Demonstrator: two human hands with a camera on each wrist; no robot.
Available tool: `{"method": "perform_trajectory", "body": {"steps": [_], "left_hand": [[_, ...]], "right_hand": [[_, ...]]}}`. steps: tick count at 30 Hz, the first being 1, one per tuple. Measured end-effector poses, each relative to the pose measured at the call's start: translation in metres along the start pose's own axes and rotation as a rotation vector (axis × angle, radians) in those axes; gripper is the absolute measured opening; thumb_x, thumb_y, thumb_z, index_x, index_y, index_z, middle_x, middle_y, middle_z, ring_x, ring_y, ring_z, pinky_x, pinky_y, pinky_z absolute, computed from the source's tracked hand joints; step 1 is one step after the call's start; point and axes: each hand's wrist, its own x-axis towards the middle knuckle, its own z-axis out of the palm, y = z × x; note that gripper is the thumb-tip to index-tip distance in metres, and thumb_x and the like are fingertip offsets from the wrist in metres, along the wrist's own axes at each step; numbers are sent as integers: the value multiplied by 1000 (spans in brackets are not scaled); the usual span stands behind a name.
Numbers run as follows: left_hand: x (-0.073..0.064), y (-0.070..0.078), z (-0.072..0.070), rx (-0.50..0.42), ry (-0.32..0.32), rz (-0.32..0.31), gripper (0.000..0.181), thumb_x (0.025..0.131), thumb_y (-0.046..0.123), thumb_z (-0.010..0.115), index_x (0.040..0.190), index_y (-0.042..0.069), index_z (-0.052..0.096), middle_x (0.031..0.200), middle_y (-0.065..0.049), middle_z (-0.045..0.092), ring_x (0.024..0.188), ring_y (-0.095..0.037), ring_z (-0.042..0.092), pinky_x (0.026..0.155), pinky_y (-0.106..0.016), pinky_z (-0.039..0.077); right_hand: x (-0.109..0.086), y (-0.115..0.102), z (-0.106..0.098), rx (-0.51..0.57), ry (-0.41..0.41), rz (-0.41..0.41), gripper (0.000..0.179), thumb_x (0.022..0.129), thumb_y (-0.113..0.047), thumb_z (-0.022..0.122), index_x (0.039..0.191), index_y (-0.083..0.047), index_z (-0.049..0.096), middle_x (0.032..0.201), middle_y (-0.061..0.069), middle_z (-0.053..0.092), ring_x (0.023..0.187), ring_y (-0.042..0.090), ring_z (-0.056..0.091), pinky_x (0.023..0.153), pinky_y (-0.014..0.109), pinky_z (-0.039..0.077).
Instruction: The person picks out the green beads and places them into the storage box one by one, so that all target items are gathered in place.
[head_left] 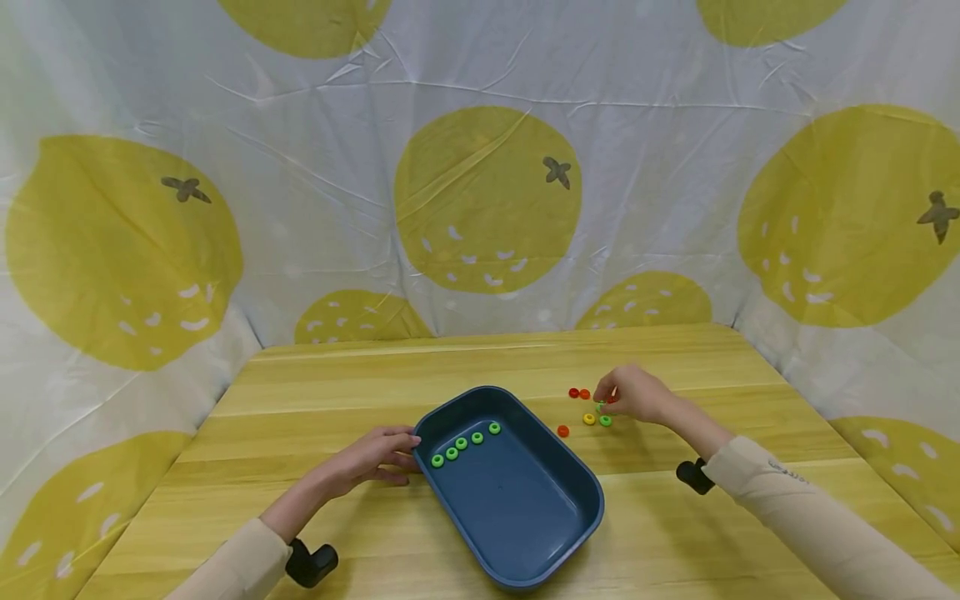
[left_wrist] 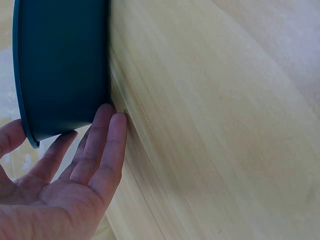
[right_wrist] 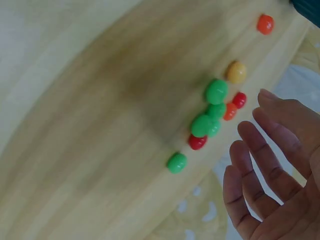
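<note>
My left hand point(head_left: 382, 454) rests at the left corner of a dark blue tray point(head_left: 517, 575). In the left wrist view, its fairly straight fingers point(left_wrist: 107, 145) lie along the tray's outer wall, with the thumb at the rim. Several small green ring-shaped beads point(head_left: 461, 443) form a slanting row inside the tray. Right of the tray, my right hand point(head_left: 633, 393) hovers over loose beads, loosely bent and with nothing between its fingers in the right wrist view. Closest to it are green beads point(right_wrist: 202, 125), a red bead point(right_wrist: 197, 142) and a yellow bead point(right_wrist: 236, 72).
An orange bead point(head_left: 563, 431) lies between the tray and the other loose beads. Farther back are a red bead point(head_left: 573, 392) and another orange bead point(head_left: 585, 394). A lemon-print cloth point(head_left: 487, 200) hangs behind the wooden table point(head_left: 360, 367) and along its sides.
</note>
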Motion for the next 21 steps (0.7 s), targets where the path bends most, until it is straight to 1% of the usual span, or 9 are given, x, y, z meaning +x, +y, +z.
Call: {"method": "perform_trajectory", "body": {"steps": [7, 11, 15, 21], "left_hand": [[-2, 1, 2, 3, 0, 2, 57, 98, 30, 45, 138, -10, 34, 120, -21, 59, 101, -19, 63, 87, -42, 53], [-1, 0, 2, 1, 2, 4, 55, 97, 30, 45, 135, -9, 38, 118, -18, 61, 100, -19, 63, 86, -41, 54], [0, 0, 2, 4, 6, 4, 52, 97, 30, 45, 133, -8, 41, 116, -15, 62, 100, -19, 63, 86, -41, 54], [-1, 0, 2, 3, 3, 8, 51, 98, 29, 45, 132, -8, 42, 116, -16, 62, 100, -20, 63, 87, -42, 53]], "right_hand": [[-5, 8, 14, -9, 0, 25, 8, 77, -8, 74, 85, -6, 73, 88, 6, 72, 71, 11, 59, 63, 26, 50], [-7, 10, 20, 12, 6, 40, 6, 77, -6, 73, 84, -7, 73, 91, 7, 72, 72, 12, 61, 63, 26, 51], [-8, 12, 25, 1, 20, 52, 7, 77, -4, 72, 83, -8, 73, 90, 6, 72, 73, 12, 63, 64, 28, 53], [-8, 12, 27, -13, 36, 66, 10, 75, -4, 74, 84, -8, 73, 88, 5, 72, 73, 12, 64, 65, 29, 54]]}}
